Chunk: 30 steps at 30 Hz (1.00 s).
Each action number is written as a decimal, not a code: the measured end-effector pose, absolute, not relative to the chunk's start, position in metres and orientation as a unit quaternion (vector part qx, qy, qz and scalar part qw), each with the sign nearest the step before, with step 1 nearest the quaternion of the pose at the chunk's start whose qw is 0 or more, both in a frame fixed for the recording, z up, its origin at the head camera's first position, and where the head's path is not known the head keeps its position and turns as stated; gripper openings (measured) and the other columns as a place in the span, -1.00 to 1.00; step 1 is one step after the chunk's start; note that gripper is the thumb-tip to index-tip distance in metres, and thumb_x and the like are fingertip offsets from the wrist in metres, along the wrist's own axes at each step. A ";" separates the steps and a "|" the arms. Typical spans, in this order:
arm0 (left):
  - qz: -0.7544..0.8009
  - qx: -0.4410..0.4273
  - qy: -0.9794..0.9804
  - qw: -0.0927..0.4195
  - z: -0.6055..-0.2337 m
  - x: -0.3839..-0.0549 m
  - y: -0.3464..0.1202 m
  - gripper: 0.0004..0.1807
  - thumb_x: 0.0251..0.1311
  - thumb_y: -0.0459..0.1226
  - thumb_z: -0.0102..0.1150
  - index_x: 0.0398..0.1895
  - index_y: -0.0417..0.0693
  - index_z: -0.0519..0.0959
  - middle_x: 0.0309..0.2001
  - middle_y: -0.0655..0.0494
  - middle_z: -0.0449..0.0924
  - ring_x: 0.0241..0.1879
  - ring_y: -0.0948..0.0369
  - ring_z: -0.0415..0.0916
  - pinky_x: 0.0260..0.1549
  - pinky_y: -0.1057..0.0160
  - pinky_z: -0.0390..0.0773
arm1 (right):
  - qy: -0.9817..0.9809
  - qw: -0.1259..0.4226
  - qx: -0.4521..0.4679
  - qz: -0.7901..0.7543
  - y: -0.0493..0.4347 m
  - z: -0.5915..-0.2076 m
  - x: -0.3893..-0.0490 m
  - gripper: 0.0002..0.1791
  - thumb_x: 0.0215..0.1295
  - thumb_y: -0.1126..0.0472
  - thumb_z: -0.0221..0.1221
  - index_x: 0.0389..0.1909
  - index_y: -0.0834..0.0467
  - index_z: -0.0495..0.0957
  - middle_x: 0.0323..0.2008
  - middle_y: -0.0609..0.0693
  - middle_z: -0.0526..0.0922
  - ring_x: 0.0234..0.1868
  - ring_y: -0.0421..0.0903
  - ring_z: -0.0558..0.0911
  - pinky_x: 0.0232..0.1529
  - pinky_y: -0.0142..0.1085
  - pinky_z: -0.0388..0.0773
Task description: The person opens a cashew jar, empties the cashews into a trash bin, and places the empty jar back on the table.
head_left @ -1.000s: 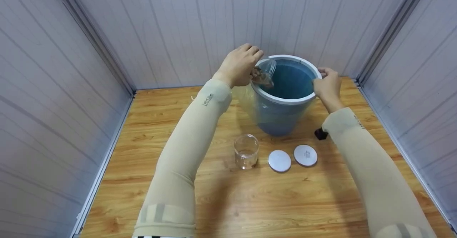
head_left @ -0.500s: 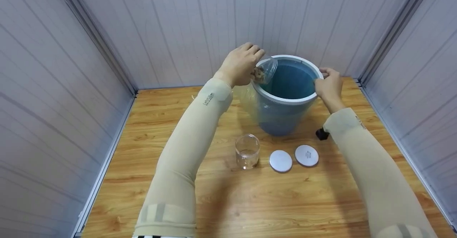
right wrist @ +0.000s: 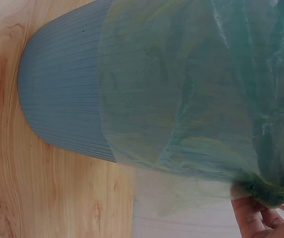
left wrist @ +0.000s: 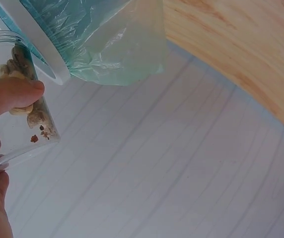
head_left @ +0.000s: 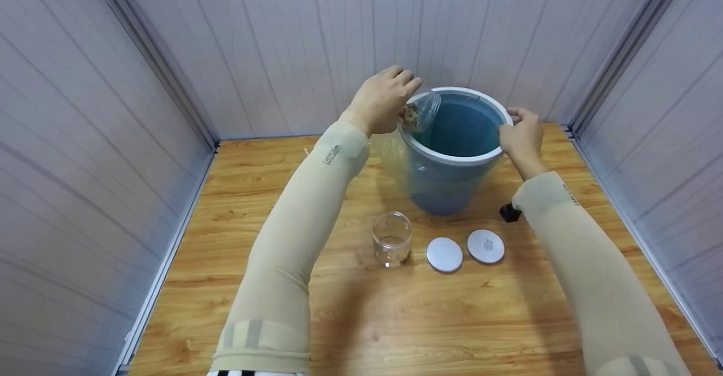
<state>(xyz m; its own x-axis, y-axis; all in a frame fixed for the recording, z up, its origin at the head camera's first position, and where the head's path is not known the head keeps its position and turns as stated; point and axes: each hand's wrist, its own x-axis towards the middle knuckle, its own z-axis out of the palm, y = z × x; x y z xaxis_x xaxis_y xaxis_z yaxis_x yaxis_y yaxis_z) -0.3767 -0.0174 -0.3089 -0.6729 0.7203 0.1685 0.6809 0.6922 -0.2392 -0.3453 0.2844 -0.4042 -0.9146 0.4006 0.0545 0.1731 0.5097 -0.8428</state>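
Note:
My left hand (head_left: 383, 103) grips a clear jar (head_left: 428, 110), tilted on its side with its mouth over the left part of the bin's opening. Brown and tan chunks (left wrist: 19, 69) lie along the jar's lower wall, and a few crumbs stick near its base. The bin is blue-grey with a white rim (head_left: 452, 160), and a thin greenish plastic liner (right wrist: 181, 94) is folded down over its outside. At the bin's right edge my right hand (head_left: 521, 138) holds the rim, its fingers against the bunched liner in the right wrist view. The bottom of the bin is hidden.
A second clear jar (head_left: 392, 241) stands upright on the wooden table (head_left: 226, 235) in front of the bin. Two round white lids (head_left: 444, 254) lie beside it. A small black object (head_left: 509, 213) sits near the right sleeve. Pale panel walls (head_left: 316, 43) enclose the table.
A second ago the chunks were blurred and spread toward the jar's mouth; now they sit closer to my left hand. The right hand keeps its place on the rim. The view has shifted slightly.

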 end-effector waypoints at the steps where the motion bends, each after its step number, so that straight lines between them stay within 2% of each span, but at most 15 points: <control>1: 0.081 -0.385 -0.911 0.124 -0.309 -0.377 -0.017 -0.17 0.25 -0.37 0.43 0.61 -0.13 0.35 0.52 -0.11 0.47 0.53 -0.07 0.38 0.66 0.06 0.30 | -0.861 0.126 -0.166 0.464 0.285 -0.404 -0.345 -0.39 0.46 0.38 0.02 0.52 0.24 0.47 0.28 0.33 0.62 0.26 0.17 0.59 0.42 0.01 0.63; 4: 0.087 -0.385 -0.911 0.120 -0.308 -0.377 -0.016 -0.15 0.26 -0.36 0.42 0.63 -0.13 0.33 0.54 -0.12 0.45 0.55 -0.07 0.35 0.67 0.06 0.27 | -0.863 0.130 -0.163 0.460 0.285 -0.405 -0.345 -0.38 0.43 0.38 0.02 0.51 0.26 0.49 0.26 0.33 0.64 0.25 0.18 0.59 0.40 0.03 0.64; 19: 0.100 -0.387 -0.909 0.117 -0.310 -0.376 -0.016 -0.14 0.23 -0.40 0.44 0.62 -0.10 0.34 0.53 -0.11 0.46 0.54 -0.07 0.36 0.67 0.06 0.27 | -0.857 0.102 -0.167 0.477 0.281 -0.404 -0.344 -0.39 0.53 0.38 0.00 0.58 0.22 0.41 0.34 0.33 0.58 0.26 0.17 0.58 0.43 0.03 0.63; 30: 0.119 -0.397 -0.902 0.118 -0.308 -0.376 -0.014 -0.13 0.26 -0.33 0.47 0.64 -0.11 0.32 0.56 -0.11 0.43 0.57 -0.08 0.33 0.68 0.03 0.25 | -0.858 0.124 -0.164 0.471 0.282 -0.408 -0.346 -0.38 0.46 0.38 0.01 0.54 0.24 0.46 0.26 0.34 0.62 0.20 0.15 0.60 0.37 0.00 0.66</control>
<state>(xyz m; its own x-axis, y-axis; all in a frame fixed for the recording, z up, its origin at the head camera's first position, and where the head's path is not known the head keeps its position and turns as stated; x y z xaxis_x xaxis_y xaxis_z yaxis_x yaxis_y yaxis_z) -0.3756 -0.0145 -0.3076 -0.6567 0.7448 0.1181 0.6890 0.6563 -0.3075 -0.3463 0.2817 -0.4077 -0.9155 0.3983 0.0573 0.1658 0.5032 -0.8481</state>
